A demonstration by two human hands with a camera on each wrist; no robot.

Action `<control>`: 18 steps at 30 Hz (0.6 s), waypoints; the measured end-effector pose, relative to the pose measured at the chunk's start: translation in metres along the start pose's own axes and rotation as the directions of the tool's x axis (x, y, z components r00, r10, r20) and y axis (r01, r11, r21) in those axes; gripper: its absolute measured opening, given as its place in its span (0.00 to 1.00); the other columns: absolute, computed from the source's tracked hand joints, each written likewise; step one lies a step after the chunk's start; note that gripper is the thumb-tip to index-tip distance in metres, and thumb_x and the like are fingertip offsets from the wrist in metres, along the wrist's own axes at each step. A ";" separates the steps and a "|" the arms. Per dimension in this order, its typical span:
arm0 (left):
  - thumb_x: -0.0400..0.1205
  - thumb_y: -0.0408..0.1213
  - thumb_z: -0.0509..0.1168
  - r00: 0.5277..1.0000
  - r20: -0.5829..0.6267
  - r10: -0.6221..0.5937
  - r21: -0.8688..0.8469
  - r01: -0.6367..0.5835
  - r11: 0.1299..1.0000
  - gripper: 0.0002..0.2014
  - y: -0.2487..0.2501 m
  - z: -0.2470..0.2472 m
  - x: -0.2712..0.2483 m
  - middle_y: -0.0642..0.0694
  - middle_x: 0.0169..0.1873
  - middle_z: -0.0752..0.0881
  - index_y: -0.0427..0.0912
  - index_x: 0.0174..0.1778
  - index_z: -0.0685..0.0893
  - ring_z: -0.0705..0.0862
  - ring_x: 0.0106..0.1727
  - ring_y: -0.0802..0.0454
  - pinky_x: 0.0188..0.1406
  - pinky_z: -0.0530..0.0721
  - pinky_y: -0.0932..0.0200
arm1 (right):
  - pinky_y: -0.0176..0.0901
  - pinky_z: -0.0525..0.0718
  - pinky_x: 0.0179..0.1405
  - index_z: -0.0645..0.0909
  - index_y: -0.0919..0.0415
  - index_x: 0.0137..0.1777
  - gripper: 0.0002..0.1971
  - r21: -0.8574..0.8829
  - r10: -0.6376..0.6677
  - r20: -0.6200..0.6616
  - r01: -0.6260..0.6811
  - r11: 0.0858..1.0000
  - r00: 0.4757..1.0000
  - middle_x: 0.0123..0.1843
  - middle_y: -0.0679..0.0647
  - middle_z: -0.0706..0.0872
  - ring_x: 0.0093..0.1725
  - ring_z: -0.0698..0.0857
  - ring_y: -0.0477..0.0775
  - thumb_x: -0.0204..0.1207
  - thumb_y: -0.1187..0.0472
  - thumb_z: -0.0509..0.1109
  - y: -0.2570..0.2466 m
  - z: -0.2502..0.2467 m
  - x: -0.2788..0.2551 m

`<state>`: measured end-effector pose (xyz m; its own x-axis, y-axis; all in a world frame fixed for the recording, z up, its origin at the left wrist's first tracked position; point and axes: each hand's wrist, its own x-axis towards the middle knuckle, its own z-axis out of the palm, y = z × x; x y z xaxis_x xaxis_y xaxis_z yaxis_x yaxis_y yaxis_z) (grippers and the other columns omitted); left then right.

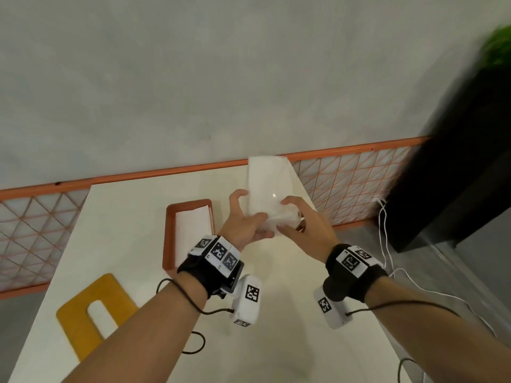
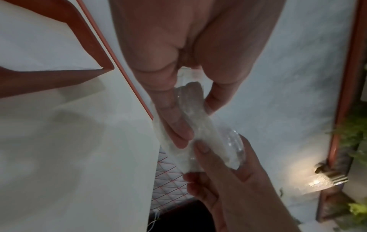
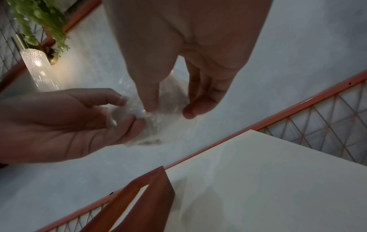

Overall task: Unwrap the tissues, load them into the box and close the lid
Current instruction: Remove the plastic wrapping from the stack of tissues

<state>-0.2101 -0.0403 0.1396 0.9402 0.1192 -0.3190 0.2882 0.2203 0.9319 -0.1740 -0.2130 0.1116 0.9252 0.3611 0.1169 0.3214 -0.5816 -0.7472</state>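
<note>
Both hands hold the clear plastic wrapper [image 1: 266, 186] raised above the worktop [image 1: 132, 225]. The left hand [image 1: 243, 225] has its grip closed on the wrapper's near end, thumb and fingers pinching the bunched film. The right hand [image 1: 307, 219] pinches the same crumpled end from the other side, its fingertips [image 3: 151, 100] pressed into the plastic. The wrapper stands upward and away from both grips; it looks white, and whether any tissues are inside is hard to tell through the blur. Left of the left grip and lower, the orange box [image 1: 168, 239] sits open on the worktop with white tissues [image 1: 193, 225] lying inside. Nearer the person and further left lies the yellow lid [image 1: 74, 319] with its slot.
</note>
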 end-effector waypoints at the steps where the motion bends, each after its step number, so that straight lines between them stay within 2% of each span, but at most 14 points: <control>1: 0.79 0.26 0.66 1.000 -0.002 -0.028 0.050 0.028 0.998 0.26 -0.003 0.002 0.002 0.34 0.62 0.78 0.57 0.64 0.64 0.89 0.45 0.35 0.44 0.91 0.39 | 0.46 0.85 0.43 0.70 0.35 0.63 0.22 -0.027 0.001 0.019 -0.001 1.000 1.000 0.47 0.46 0.83 0.38 0.84 0.51 0.73 0.50 0.73 0.003 -0.001 0.002; 3: 0.80 0.35 0.66 0.995 -0.009 -0.094 0.186 0.094 0.978 0.19 -0.004 0.002 0.006 0.32 0.62 0.78 0.58 0.59 0.66 0.89 0.43 0.31 0.45 0.89 0.33 | 0.46 0.85 0.44 0.71 0.36 0.62 0.20 -0.041 0.033 0.078 -0.030 0.999 0.996 0.48 0.48 0.83 0.39 0.85 0.53 0.73 0.50 0.73 0.005 -0.007 0.005; 5: 0.81 0.47 0.64 0.988 -0.002 -0.158 0.376 0.147 0.915 0.13 0.001 0.000 0.008 0.31 0.53 0.82 0.58 0.57 0.68 0.89 0.36 0.27 0.43 0.90 0.33 | 0.47 0.88 0.41 0.72 0.38 0.60 0.19 -0.016 0.074 0.162 -0.072 0.997 0.984 0.49 0.51 0.85 0.38 0.88 0.55 0.72 0.49 0.73 0.006 -0.015 0.012; 6: 0.81 0.54 0.61 0.985 0.005 -0.175 0.482 0.151 0.863 0.13 0.004 -0.001 0.008 0.30 0.48 0.85 0.58 0.57 0.69 0.88 0.31 0.30 0.36 0.91 0.40 | 0.46 0.89 0.39 0.74 0.40 0.60 0.18 0.010 0.093 0.207 -0.097 0.995 0.974 0.48 0.52 0.86 0.36 0.90 0.55 0.72 0.49 0.73 0.005 -0.020 0.016; 8: 0.80 0.65 0.52 0.979 0.000 -0.203 0.643 0.156 0.750 0.21 0.010 -0.002 0.009 0.31 0.38 0.90 0.56 0.61 0.71 0.86 0.24 0.37 0.19 0.84 0.58 | 0.46 0.90 0.37 0.76 0.45 0.62 0.18 0.062 0.158 0.311 -0.186 0.981 0.937 0.47 0.57 0.89 0.34 0.92 0.56 0.73 0.47 0.74 0.003 -0.027 0.027; 10: 0.76 0.74 0.45 0.969 -0.007 -0.249 0.702 0.182 0.689 0.32 0.013 -0.003 0.009 0.32 0.32 0.91 0.56 0.63 0.74 0.84 0.21 0.42 0.17 0.77 0.65 | 0.49 0.91 0.40 0.77 0.52 0.63 0.20 0.081 0.255 0.439 -0.321 0.943 0.861 0.48 0.65 0.90 0.35 0.91 0.59 0.74 0.46 0.73 0.002 -0.031 0.039; 12: 0.73 0.77 0.47 0.956 0.012 -0.294 0.710 0.199 0.676 0.36 0.010 -0.006 0.010 0.31 0.32 0.91 0.53 0.62 0.77 0.82 0.19 0.44 0.16 0.73 0.67 | 0.47 0.88 0.36 0.77 0.58 0.63 0.20 0.051 0.314 0.542 -0.404 0.914 0.780 0.46 0.68 0.88 0.33 0.89 0.60 0.76 0.47 0.70 0.004 -0.029 0.047; 14: 0.77 0.71 0.53 0.952 0.029 -0.305 0.744 0.183 0.642 0.32 0.003 -0.008 0.010 0.32 0.33 0.90 0.48 0.61 0.78 0.79 0.17 0.47 0.14 0.72 0.67 | 0.42 0.84 0.30 0.77 0.58 0.64 0.20 -0.019 0.343 0.603 -0.417 0.909 0.720 0.46 0.67 0.85 0.31 0.87 0.59 0.78 0.48 0.68 0.010 -0.022 0.053; 15: 0.79 0.68 0.54 0.959 0.022 -0.282 0.792 0.156 0.591 0.30 -0.002 -0.010 0.010 0.34 0.34 0.90 0.46 0.61 0.78 0.80 0.17 0.49 0.16 0.74 0.66 | 0.41 0.83 0.29 0.76 0.57 0.65 0.20 -0.059 0.352 0.621 -0.407 0.912 0.700 0.47 0.67 0.85 0.31 0.86 0.59 0.78 0.47 0.66 0.013 -0.017 0.056; 16: 0.80 0.67 0.53 0.971 0.009 -0.238 0.854 0.116 0.507 0.29 -0.006 -0.011 0.011 0.37 0.38 0.90 0.46 0.62 0.79 0.83 0.23 0.49 0.23 0.78 0.64 | 0.41 0.82 0.29 0.76 0.56 0.66 0.21 -0.096 0.358 0.627 -0.386 0.917 0.693 0.48 0.69 0.86 0.30 0.85 0.58 0.77 0.46 0.65 0.014 -0.013 0.057; 18: 0.79 0.69 0.51 0.993 -0.012 -0.119 0.945 0.050 0.323 0.32 -0.014 -0.015 0.016 0.40 0.57 0.87 0.49 0.65 0.80 0.87 0.49 0.45 0.49 0.82 0.56 | 0.41 0.80 0.28 0.76 0.54 0.65 0.22 -0.149 0.351 0.606 -0.332 0.931 0.713 0.49 0.71 0.88 0.30 0.84 0.57 0.74 0.44 0.63 0.014 -0.008 0.061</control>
<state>-0.2018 -0.0266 0.1184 0.8970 0.1035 -0.4298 0.3114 -0.8379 0.4483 -0.1114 -0.2056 0.1134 0.6506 0.4952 -0.5757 0.0225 -0.7703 -0.6372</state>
